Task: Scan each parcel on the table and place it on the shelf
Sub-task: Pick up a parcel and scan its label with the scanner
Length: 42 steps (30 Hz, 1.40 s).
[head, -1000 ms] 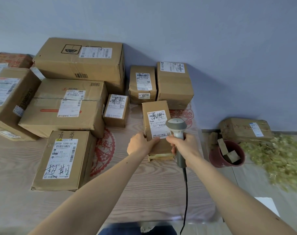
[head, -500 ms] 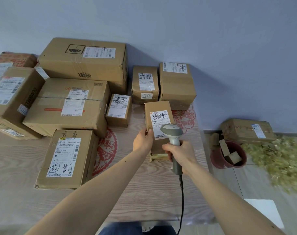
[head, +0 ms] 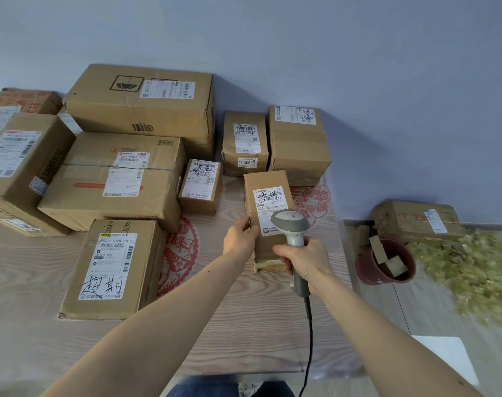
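Cardboard parcel (head: 265, 216) tilted up by your left hand (head: 239, 237); your right hand (head: 302, 260) has brought the gripped scanner (head: 291, 224) over its label. Scan underway, shelving pending.

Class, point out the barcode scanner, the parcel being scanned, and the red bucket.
barcode scanner (head: 290, 222): head view, on its grey head.
parcel being scanned (head: 265, 181): head view, bare cardboard above label.
red bucket (head: 368, 270): head view, outer wall.

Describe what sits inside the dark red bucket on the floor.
The dark red bucket holds a few brownish cardboard-like scraps. Its wall covers whatever lies deeper.
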Motion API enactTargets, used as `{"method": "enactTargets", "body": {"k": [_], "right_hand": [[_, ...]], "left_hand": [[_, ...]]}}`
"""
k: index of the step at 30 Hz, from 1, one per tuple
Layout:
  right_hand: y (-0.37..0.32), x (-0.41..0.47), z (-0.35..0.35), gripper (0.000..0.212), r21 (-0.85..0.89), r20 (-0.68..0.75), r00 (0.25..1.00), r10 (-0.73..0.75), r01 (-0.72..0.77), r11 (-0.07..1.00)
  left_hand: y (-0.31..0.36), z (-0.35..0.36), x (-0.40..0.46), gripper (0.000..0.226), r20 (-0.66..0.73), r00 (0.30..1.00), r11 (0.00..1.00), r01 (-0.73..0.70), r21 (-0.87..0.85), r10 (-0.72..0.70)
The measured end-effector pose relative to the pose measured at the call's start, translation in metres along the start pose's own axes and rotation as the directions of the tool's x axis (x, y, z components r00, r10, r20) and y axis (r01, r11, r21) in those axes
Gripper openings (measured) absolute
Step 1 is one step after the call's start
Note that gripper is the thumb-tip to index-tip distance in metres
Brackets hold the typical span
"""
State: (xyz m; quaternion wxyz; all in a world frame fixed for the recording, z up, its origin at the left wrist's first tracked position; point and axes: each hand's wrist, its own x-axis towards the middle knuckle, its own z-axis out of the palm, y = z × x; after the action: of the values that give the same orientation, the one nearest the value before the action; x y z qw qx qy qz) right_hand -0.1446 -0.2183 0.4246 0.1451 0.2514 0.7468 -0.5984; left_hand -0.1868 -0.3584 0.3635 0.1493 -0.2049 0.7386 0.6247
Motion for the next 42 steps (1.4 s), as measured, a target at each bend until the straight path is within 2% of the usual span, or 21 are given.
{"method": "enactTargets", "body": {"k": [8,22,29,37,42], "right_hand": [[-0.001,-0.003,-0.001,0.014,0.058,0.021,1.000,-0.006,0.005,0.998],[-0.002,-0.005,-0.004,0.016,0.050,0.012,1.000,-0.011,0.010,0.999],[0.001,0.001,-0.014,0.021,-0.037,-0.076,0.996,-0.045,0.042,0.998],[0.005,0.003,-0.038,0.017,-0.071,-0.148,0.983,-0.105,0.095,0.993],[0.021,0.015,-0.052,0.011,-0.106,-0.176,0.980,-0.097,0.079,0.991]], "left_hand": [[0.002,0.001,-0.002,0.034,0.006,1.000,1.000,-0.004,0.004,0.004],[0.003,0.001,-0.002,0.030,0.002,1.000,1.000,-0.015,0.025,0.015],[0.006,0.003,0.000,0.028,-0.004,1.000,0.999,0.007,0.035,-0.006],[0.013,0.007,0.003,0.036,-0.025,1.000,0.990,-0.008,0.144,0.012],[0.013,0.011,0.005,0.038,-0.032,0.999,0.989,-0.006,0.147,0.011]]}}
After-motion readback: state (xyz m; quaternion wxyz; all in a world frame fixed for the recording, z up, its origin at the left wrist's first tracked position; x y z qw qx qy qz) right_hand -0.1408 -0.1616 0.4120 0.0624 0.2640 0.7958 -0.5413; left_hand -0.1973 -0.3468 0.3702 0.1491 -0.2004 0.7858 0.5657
